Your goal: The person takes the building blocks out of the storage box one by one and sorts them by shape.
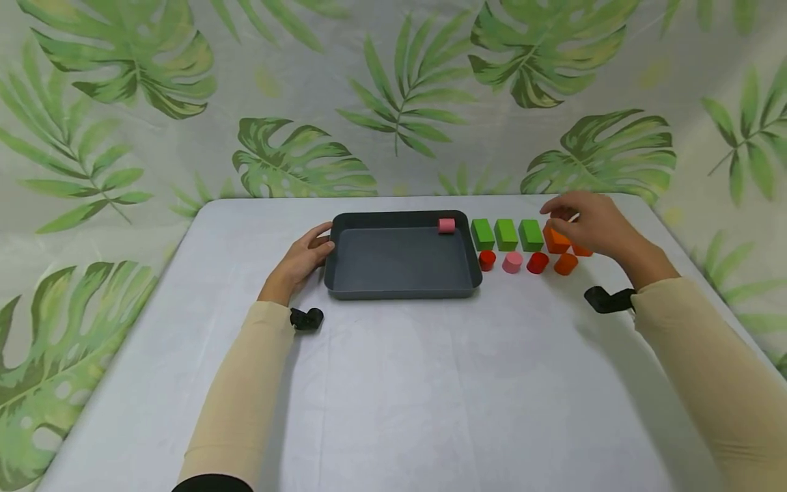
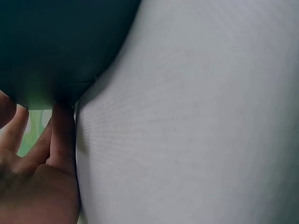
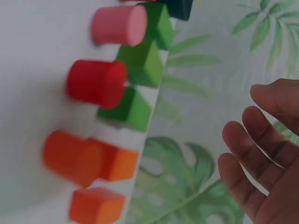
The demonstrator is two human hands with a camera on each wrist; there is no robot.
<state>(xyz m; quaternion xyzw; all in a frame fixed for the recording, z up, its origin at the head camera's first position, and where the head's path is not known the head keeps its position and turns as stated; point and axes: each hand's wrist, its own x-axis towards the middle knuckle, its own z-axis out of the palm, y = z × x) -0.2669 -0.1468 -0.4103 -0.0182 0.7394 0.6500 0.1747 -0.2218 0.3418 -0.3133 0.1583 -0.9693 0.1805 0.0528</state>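
My left hand (image 1: 301, 260) holds the left end of a dark grey baking tray (image 1: 402, 294), thumb at the rim. In the left wrist view its fingers (image 2: 61, 135) meet the tray's outer wall (image 2: 46, 88). Inside the tray, by the far right corner, lies a pink cylinder (image 1: 446, 226). My right hand (image 1: 593, 222) hovers over the orange cubes (image 1: 556, 239) at the row's right end, fingers loosely bent around nothing. From the right wrist, those cubes (image 3: 100, 205) appear apart from the fingertips. An orange cylinder (image 1: 565, 264) stands just in front of them.
Right of the tray stand three green blocks (image 1: 507, 235). In front of them are a small red cylinder (image 1: 487, 260), another pink cylinder (image 1: 512, 262) and a larger red one (image 1: 537, 263). A leaf-patterned cloth (image 1: 406, 178) hangs behind the white table (image 1: 399, 383).
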